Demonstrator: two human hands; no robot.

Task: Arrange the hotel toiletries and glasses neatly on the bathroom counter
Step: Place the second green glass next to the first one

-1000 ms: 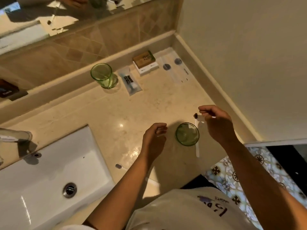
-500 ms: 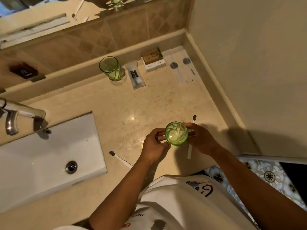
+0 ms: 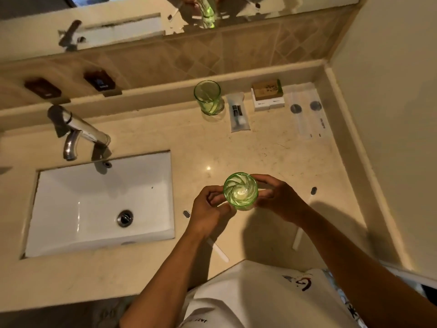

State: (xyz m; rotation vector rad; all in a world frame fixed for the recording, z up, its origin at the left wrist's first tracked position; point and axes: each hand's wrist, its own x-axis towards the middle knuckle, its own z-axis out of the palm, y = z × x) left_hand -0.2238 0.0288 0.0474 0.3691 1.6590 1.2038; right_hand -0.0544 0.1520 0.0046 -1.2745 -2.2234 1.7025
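Nearest the camera, a white toothbrush (image 3: 216, 249) lies on the beige marble worktop (image 3: 165, 143), its dark bristle head just left of the left wrist and its handle passing under the forearm. A second toothbrush (image 3: 298, 237) lies to the right, bristle head near the wall, with its middle hidden by the right forearm. Between them, both hands grasp one green swirl-cut glass (image 3: 240, 191), upright with its mouth toward the camera: the left hand (image 3: 208, 214) curls its fingers against the glass's left side, the right hand (image 3: 275, 198) wraps it from the right. Whether its base touches the worktop cannot be told. Left of this sits the white rectangular sink (image 3: 71, 209) with a chrome tap (image 3: 75, 131) behind it. Along the back ledge stand a second green glass (image 3: 208, 97), a clear sachet (image 3: 239, 114) just beside it, a brown soap box on small white boxes (image 3: 267, 95), and two flat sealed packets (image 3: 309, 110) in the corner.
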